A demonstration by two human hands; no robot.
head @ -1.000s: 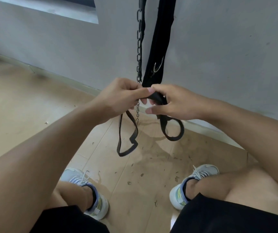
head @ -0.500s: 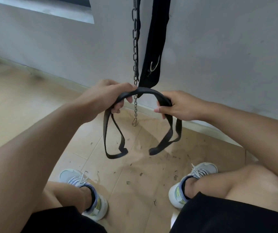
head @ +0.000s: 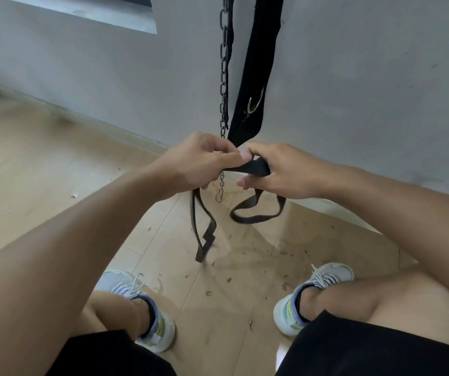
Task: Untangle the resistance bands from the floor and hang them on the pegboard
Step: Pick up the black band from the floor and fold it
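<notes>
A black resistance band [head: 253,169] is held in the air in front of me, above the floor. My left hand [head: 201,161] grips its left part, and a long loop [head: 204,234] hangs down below that fist. My right hand [head: 280,172] pinches the band's right part between thumb and fingers, with a shorter loop [head: 256,213] drooping under it. The two hands sit close together, nearly touching. No pegboard is in view.
A metal chain [head: 223,77] with a clip at its end and a wide black padded strap [head: 258,77] hang against the grey wall [head: 367,90] just behind my hands. Below are the tan floor [head: 41,172] with scattered debris, my knees and both sneakers.
My hands were spread apart with the band arched between them; now they have come back together. The loops below have swung and changed shape.
</notes>
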